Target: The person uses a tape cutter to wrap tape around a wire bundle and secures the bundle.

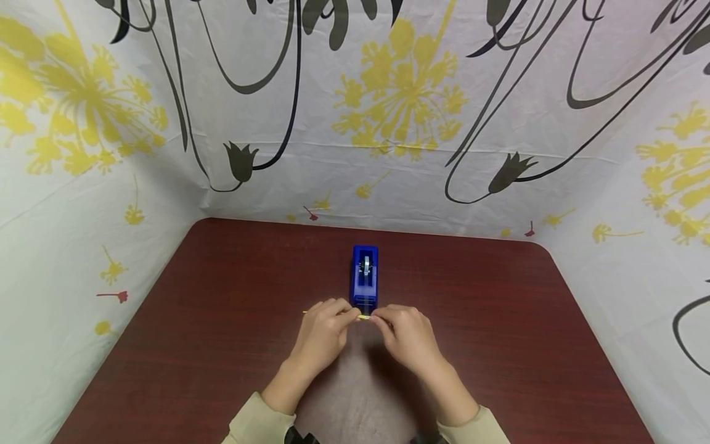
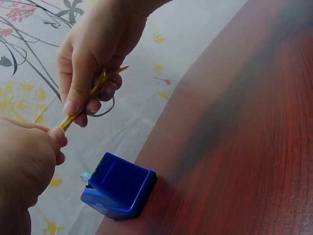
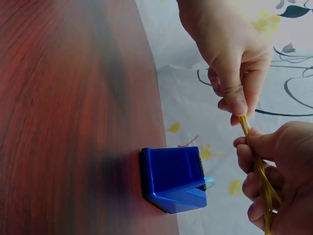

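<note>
Both hands meet at a bundle of thin, glossy yellow strands, just in front of a blue tape dispenser. My left hand holds the bundle along its curled fingers, and loose strand ends stick out past them in the left wrist view. Between thumb and fingers, my right hand pinches the other end close by; a short yellow piece shows between the two hands. The dispenser stands upright on the table with its serrated cutting edge toward the hands. A clear tape roll sits inside it.
The dark red wood-grain table has rounded far corners. White cloth with yellow and grey flower prints hangs behind the table and along both sides. Light sleeves cover the forearms at the near edge.
</note>
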Demonstrator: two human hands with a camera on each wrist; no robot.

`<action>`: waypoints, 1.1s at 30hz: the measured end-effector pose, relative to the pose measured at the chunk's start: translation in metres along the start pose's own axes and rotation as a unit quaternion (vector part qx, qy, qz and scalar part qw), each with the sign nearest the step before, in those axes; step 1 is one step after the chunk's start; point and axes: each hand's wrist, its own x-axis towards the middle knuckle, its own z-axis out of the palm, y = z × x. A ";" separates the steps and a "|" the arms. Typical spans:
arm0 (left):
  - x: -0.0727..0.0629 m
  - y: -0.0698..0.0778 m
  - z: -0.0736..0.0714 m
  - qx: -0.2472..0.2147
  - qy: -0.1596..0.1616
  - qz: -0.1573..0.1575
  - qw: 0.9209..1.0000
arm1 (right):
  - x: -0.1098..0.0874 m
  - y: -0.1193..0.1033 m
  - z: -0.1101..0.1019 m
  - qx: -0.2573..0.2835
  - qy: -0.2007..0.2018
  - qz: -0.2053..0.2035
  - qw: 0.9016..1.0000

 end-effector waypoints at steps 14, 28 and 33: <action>0.004 0.003 -0.010 -0.038 -0.112 -0.075 0.990 | -0.003 0.006 0.010 -0.029 0.049 -0.055 0.997; 0.012 0.005 -0.015 -0.054 -0.155 -0.104 0.981 | -0.005 0.009 0.012 -0.048 0.094 -0.105 0.989; 0.012 0.005 -0.015 -0.072 -0.129 -0.114 0.982 | -0.004 0.010 0.013 -0.049 0.110 -0.112 0.986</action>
